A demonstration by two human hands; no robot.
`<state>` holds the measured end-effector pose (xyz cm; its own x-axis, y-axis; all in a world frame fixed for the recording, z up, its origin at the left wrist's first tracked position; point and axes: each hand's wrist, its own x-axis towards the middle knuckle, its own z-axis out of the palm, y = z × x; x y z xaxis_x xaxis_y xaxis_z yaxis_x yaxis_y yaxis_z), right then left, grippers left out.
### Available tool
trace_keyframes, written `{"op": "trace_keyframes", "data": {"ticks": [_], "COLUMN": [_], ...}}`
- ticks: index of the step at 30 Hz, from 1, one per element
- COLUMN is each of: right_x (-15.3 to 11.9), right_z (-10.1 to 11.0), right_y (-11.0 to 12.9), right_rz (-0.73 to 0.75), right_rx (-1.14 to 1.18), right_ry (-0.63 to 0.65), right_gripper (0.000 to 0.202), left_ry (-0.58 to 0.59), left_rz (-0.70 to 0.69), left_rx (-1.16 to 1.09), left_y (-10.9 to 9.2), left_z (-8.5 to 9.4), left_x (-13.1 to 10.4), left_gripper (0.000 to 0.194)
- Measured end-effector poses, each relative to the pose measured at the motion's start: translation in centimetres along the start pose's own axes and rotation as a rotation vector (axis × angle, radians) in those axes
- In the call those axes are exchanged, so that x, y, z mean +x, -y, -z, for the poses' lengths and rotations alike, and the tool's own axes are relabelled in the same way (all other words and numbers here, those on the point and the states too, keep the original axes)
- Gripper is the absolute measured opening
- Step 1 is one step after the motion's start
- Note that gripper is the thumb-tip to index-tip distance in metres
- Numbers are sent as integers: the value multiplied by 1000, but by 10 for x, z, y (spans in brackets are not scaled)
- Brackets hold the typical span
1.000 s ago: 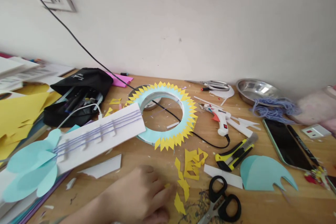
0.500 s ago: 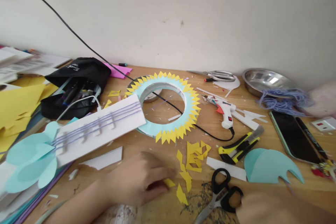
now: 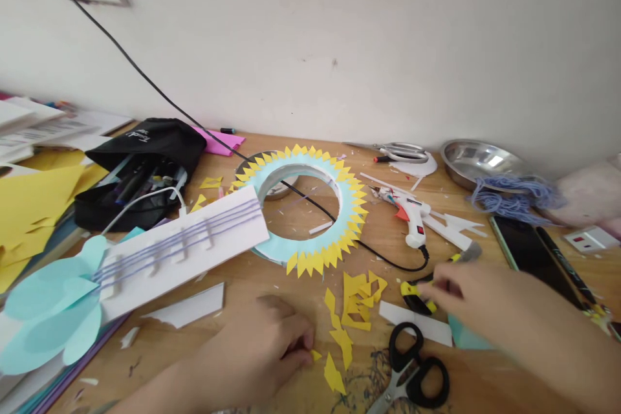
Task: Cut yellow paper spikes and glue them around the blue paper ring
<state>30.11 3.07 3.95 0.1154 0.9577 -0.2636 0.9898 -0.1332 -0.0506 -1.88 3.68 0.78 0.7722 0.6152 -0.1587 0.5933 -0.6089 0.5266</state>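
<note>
My left hand (image 3: 264, 349) is closed near the table's front, with a small yellow paper piece (image 3: 315, 356) at its fingertips. My right hand (image 3: 453, 288) is over the yellow and black utility knife (image 3: 418, 297); blur hides whether its fingers grip anything. Yellow paper scraps (image 3: 356, 297) lie between the hands, beside black-handled scissors (image 3: 407, 369). Behind them is a light blue ring (image 3: 347, 207) edged with yellow triangles, joined or touching at its left a white board (image 3: 189, 239) with purple strings. Blue paper petals (image 3: 53, 297) sit at the board's left end.
A white glue gun (image 3: 414, 223) with a black cord lies right of the ring. Further right are a metal bowl (image 3: 468, 165), purple yarn (image 3: 514, 197) and a phone (image 3: 533, 259). A black pencil case (image 3: 150, 149) and yellow sheets (image 3: 36, 207) are at left.
My right hand has moved up from the bottom right to the utility knife. My left hand's fingers have drawn closer together around the small yellow piece. The view has shifted slightly upward.
</note>
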Motion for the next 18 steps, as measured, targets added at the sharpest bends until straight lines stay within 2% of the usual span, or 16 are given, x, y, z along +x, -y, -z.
{"op": "trace_keyframes", "data": {"ticks": [4, 5, 8, 12, 14, 16, 18], "right_x": [46, 54, 70, 78, 78, 76, 71], "right_z": [17, 16, 5, -8, -8, -5, -1], "right_y": [4, 3, -1, -2, 1, 7, 15], "right_rz": [-134, -137, -158, -166, -156, -124, -78], "right_rx": [119, 205, 475, 682, 814, 948, 1064], "right_ry": [-309, -305, -175, -96, -141, -261, -397], "right_gripper": [41, 41, 36, 28, 26, 23, 22], "left_ry": [-63, -80, -140, -203, -235, -270, -371], "left_rz": [-59, -79, -119, -144, -188, -259, -355], "left_rx": [15, 8, -14, -15, -15, -1, 85], "left_y": [0, -1, -3, -4, -4, -3, -1], "left_z": [0, 1, 1, -4, -9, -12, -11], "left_x": [-1, 0, 0, -2, -3, -3, -5], "left_gripper": [11, 12, 15, 19, 19, 18, 16]}}
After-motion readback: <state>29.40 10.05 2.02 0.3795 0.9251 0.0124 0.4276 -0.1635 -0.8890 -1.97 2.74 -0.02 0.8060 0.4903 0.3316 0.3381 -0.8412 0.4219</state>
